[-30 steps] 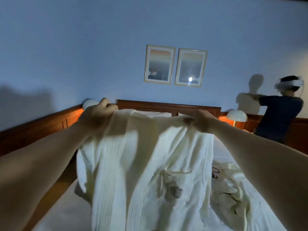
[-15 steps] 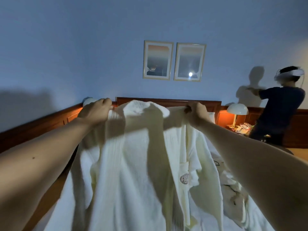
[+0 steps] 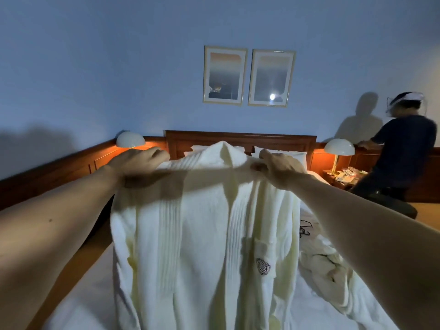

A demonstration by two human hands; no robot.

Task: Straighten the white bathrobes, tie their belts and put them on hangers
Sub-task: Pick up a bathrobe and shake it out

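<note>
I hold a white bathrobe [image 3: 204, 234] up by its shoulders over the bed. Its front faces me, with ribbed lapels and a dark round logo on the chest pocket. My left hand [image 3: 137, 160] grips the left shoulder and my right hand [image 3: 277, 167] grips the right shoulder. The collar stands up between them. A second white bathrobe [image 3: 326, 265] lies crumpled on the bed to the right. A dark hanger [image 3: 306, 226] lies on the bed behind it, partly hidden. No belt shows.
The white bed [image 3: 78, 301] runs to a wooden headboard [image 3: 240, 139] with pillows. Lit lamps [image 3: 130, 140] stand on either side. A person in dark clothes [image 3: 400, 153] stands at the right nightstand. Wooden floor shows on the left.
The robe has been lowered slightly and hangs flatter and straighter, with both lapels showing. The person on the right has bent toward the nightstand.
</note>
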